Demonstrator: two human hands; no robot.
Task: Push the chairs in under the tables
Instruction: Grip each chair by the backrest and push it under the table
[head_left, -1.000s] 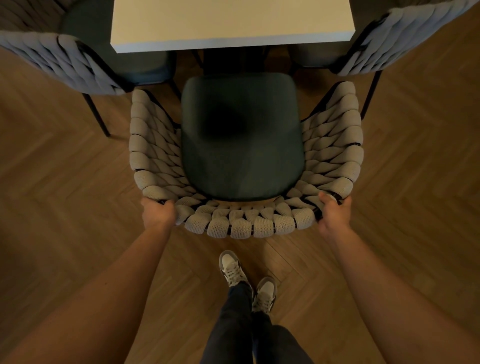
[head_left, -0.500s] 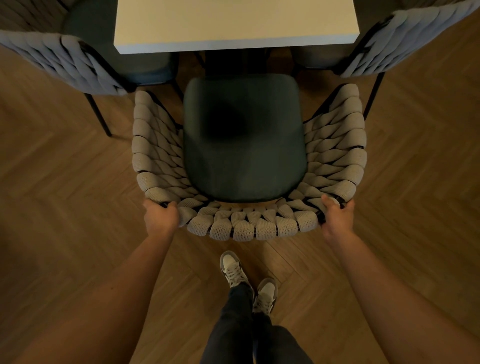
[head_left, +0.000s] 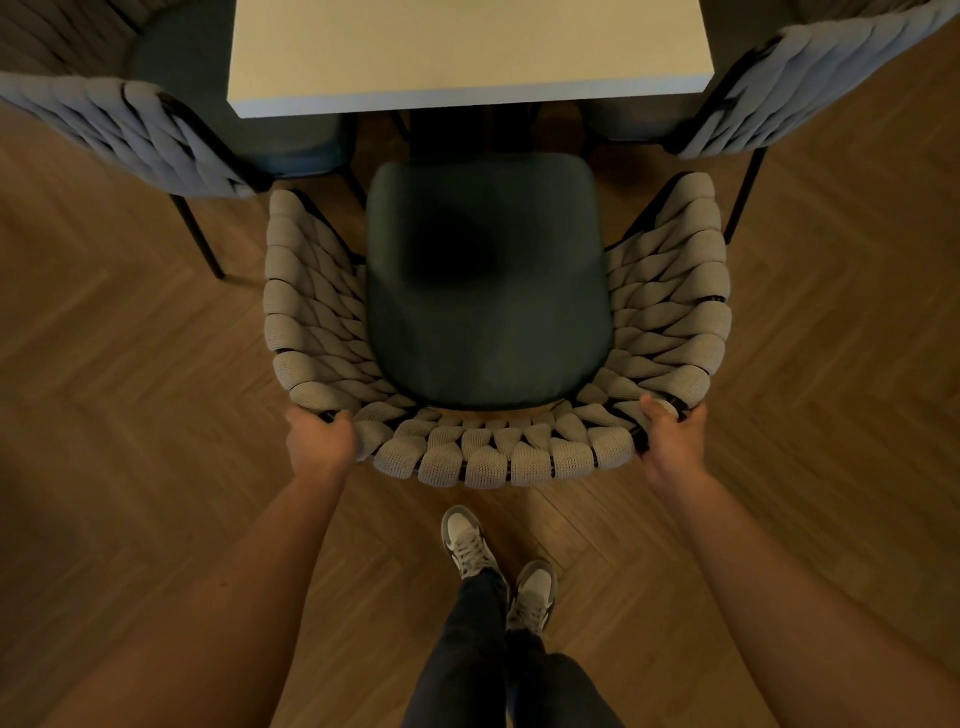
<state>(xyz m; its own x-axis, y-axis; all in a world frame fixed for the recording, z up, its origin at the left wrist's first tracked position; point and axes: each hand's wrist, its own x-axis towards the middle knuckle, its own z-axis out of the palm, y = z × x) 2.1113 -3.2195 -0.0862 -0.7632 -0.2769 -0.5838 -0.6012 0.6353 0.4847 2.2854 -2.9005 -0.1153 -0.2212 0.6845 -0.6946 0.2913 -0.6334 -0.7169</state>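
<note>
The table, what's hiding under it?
Under the table you can see a dark base and the front parts of two side chairs' seats. The tabletop covers everything farther back, so that part can't be seen.

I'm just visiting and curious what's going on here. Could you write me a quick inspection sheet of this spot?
Surface: pale rectangular tabletop, nothing seen on the part in view.
Job's things: armchair with woven beige rope back and dark green seat cushion, facing the table; the seat's front edge is near the table edge but not under it.
Clutter: nothing seen.
Hands: left hand grips the back rim at its left corner; right hand grips the right corner.
Cables: nothing seen.
Surroundings: brown herringbone wood floor; two matching woven chairs, one on the left and one on the right of the table; the person's grey-and-white sneakers behind the armchair.
</note>
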